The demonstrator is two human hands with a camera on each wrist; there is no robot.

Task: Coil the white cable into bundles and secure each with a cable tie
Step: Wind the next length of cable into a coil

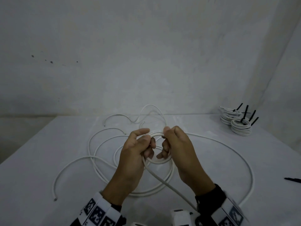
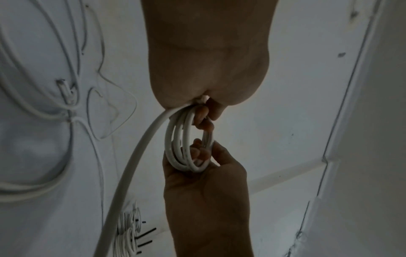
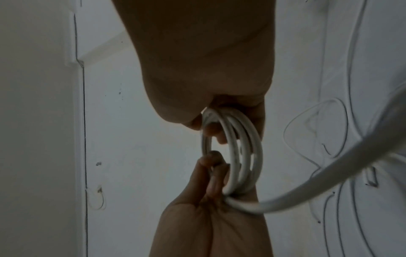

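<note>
Hands meet above a white table (image 1: 40, 160), both closed on one small coil of white cable (image 1: 158, 145): the left hand (image 1: 135, 154) grips its left side, the right hand (image 1: 178, 149) pinches its right side. The coil stands roughly upright between them. Its loose tail (image 1: 171, 186) leaves the bottom of the coil by the left palm and runs toward the person's right wrist, so the right hand seems better placed to gather the next loop. Finished bundles (image 1: 236, 123) with black cable ties (image 1: 245, 112) sit far right.

Dim, flat, greyish light with soft shadows. Wrist views are darker and grainy, their edges bowed. The cable (image 3: 329, 187) nearest the right wrist camera blurs
</note>
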